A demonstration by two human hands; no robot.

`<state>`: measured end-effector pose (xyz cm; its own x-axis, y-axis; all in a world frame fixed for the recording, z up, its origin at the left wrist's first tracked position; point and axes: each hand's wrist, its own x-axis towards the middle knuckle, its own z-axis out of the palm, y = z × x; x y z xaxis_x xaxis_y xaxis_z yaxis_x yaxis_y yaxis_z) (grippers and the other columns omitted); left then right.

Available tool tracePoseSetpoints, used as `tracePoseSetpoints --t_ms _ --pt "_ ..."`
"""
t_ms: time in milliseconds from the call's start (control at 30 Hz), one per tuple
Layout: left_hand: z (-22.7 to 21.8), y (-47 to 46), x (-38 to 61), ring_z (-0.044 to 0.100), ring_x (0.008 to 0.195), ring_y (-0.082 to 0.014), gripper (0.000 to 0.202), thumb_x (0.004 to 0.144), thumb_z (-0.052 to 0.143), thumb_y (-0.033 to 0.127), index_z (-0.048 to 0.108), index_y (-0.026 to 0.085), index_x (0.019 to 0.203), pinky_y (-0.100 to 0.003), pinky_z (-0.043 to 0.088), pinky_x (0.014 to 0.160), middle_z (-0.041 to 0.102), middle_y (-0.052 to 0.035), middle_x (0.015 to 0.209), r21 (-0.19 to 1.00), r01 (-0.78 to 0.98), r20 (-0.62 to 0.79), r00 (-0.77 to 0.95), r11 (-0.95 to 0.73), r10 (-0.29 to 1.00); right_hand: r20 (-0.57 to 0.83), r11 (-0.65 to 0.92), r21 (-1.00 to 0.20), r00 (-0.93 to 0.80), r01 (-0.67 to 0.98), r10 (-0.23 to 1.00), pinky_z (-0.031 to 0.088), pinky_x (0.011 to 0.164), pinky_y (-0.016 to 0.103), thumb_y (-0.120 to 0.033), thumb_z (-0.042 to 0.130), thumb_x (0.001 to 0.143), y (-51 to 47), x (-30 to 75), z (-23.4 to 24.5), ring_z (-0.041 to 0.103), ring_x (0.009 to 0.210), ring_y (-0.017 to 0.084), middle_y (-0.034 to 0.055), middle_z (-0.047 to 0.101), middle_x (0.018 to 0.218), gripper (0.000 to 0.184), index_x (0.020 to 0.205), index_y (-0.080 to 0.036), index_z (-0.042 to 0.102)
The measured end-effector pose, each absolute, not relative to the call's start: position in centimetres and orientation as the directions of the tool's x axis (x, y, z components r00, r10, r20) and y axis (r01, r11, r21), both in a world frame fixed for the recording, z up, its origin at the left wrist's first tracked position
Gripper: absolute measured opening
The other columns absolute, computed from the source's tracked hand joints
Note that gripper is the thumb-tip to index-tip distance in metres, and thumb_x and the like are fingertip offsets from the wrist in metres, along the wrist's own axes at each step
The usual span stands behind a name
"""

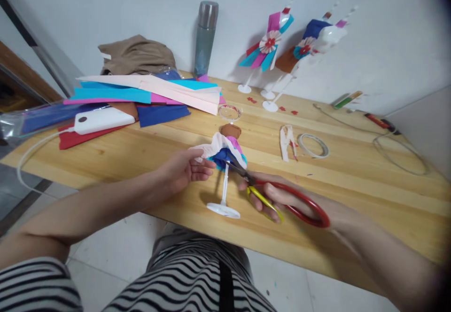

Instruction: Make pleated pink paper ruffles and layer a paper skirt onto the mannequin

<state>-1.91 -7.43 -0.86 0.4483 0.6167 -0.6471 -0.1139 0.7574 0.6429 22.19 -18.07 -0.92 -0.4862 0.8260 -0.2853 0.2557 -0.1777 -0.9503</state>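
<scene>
Paper dress (237, 144), frame centre on white stand (224, 190) | my left hand (183, 168) pinches its pale edge (221, 140) | my right hand (273, 193) curls round scissors (251, 179) | coloured layers on, pale edge seemingly untrimmed | dressed stands (269, 43), upper right, look finished

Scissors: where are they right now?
In the head view, just right of centre: the scissors are in the right hand, blades at the layered paper on the white stand.

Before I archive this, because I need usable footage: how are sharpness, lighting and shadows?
Head view: the right hand looks soft; a diffuse shadow falls on the table left of the white stand; the flask lid catches a highlight; the top-right corner is dark.
</scene>
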Motion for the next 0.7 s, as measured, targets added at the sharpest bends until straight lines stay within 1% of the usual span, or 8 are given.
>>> tracePoseSetpoints --t_ms 67,133,267,400,567,700 --pt "-0.8 -7.6 -1.9 0.061 0.044 -0.0082 0.025 0.099 0.040 0.016 0.059 0.012 0.082 -0.015 0.049 0.047 0.070 -0.0047 0.061 0.617 -0.130 -0.655 0.461 0.776 0.598 -0.369 -0.273 -0.926 -0.463 0.261 0.806 0.039 0.046 0.020 -0.066 0.044 0.093 -17.2 21.3 -0.9 0.045 0.052 0.006 0.0003 0.051 0.078 0.052 0.102 -0.015 0.053" --pt "-0.8 -7.6 -1.8 0.060 0.043 -0.0077 0.028 0.099 0.040 0.016 0.059 0.011 0.080 -0.015 0.049 0.046 0.070 -0.0055 0.061 0.591 -0.147 -0.664 0.470 0.793 0.582 -0.405 -0.328 -0.912 -0.428 0.245 0.808 0.037 0.043 0.020 -0.068 0.045 0.092 -16.7 20.6 -0.9 0.044 0.049 0.006 -0.0014 0.048 0.075 0.054 0.101 -0.015 0.051" --pt "-0.9 -7.6 -1.7 0.059 0.042 -0.0084 0.029 0.099 0.039 0.014 0.060 0.010 0.079 -0.015 0.047 0.043 0.068 -0.0060 0.059 0.564 -0.167 -0.672 0.476 0.808 0.567 -0.366 -0.305 -0.930 -0.417 0.206 0.832 0.036 0.042 0.020 -0.067 0.045 0.091 -16.3 19.9 -0.8 0.045 0.046 0.006 -0.0031 0.047 0.072 0.054 0.103 -0.015 0.051" --pt "-1.3 -7.5 -1.8 0.060 0.043 -0.0089 0.031 0.099 0.039 0.015 0.061 0.008 0.078 -0.016 0.049 0.045 0.069 -0.0076 0.061 0.545 -0.155 -0.682 0.489 0.824 0.543 -0.335 -0.286 -0.941 -0.408 0.178 0.849 0.034 0.039 0.019 -0.064 0.048 0.092 -16.2 19.5 -0.6 0.044 0.043 0.006 -0.0041 0.048 0.068 0.050 0.101 -0.015 0.052" --pt "-1.4 -7.5 -1.9 0.060 0.043 -0.0088 0.034 0.100 0.037 0.016 0.060 0.009 0.076 -0.016 0.049 0.046 0.069 -0.0070 0.061 0.536 -0.140 -0.698 0.482 0.833 0.530 -0.337 -0.303 -0.942 -0.392 0.146 0.856 0.031 0.035 0.017 -0.062 0.051 0.091 -16.3 19.4 -1.3 0.042 0.039 0.005 -0.0055 0.047 0.064 0.048 0.100 -0.015 0.054" --pt "-1.3 -7.6 -1.7 0.059 0.043 -0.0080 0.036 0.100 0.037 0.016 0.060 0.009 0.073 -0.015 0.048 0.044 0.068 -0.0066 0.058 0.530 -0.110 -0.708 0.489 0.841 0.510 -0.340 -0.317 -0.940 -0.379 0.125 0.861 0.029 0.033 0.016 -0.061 0.054 0.090 -16.4 19.4 -2.0 0.042 0.038 0.004 -0.0059 0.047 0.064 0.047 0.099 -0.015 0.055"
